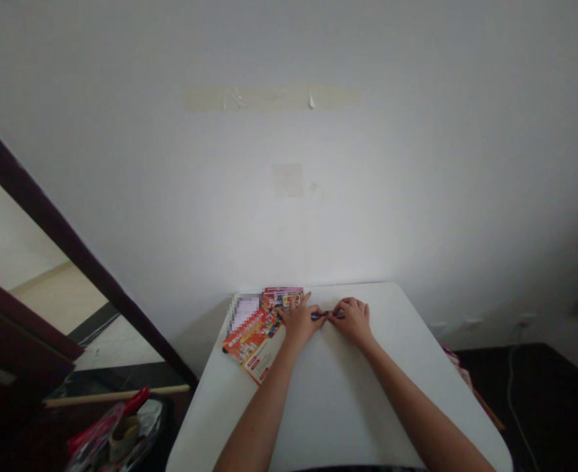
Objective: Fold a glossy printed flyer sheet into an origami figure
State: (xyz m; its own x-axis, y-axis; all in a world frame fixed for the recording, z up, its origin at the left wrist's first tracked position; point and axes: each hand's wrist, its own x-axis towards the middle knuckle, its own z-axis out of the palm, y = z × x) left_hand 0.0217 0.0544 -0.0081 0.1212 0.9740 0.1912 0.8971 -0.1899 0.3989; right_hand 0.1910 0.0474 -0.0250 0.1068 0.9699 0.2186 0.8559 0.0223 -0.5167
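Observation:
A small, narrow dark item with reddish and purple patches (327, 314) spans the gap between my two hands, low over the white table (333, 406). My left hand (299, 322) pinches its left end between thumb and finger, with other fingers raised over the printed papers. At the other end, my right hand (354, 320) has thumb and fingertips closed on it. The item's exact kind is too small to make out. Just left of my left hand lies an orange and white printed leaflet (255, 351), partly under that wrist. Behind it are colourful printed sheets (275, 298).
A pale sheet (244, 314), partly pixelated, lies at the table's back left corner. The white wall (348, 216) meets the table's far edge. On the floor at left stands a bin with rubbish (122, 439); a cable (511, 387) hangs at right.

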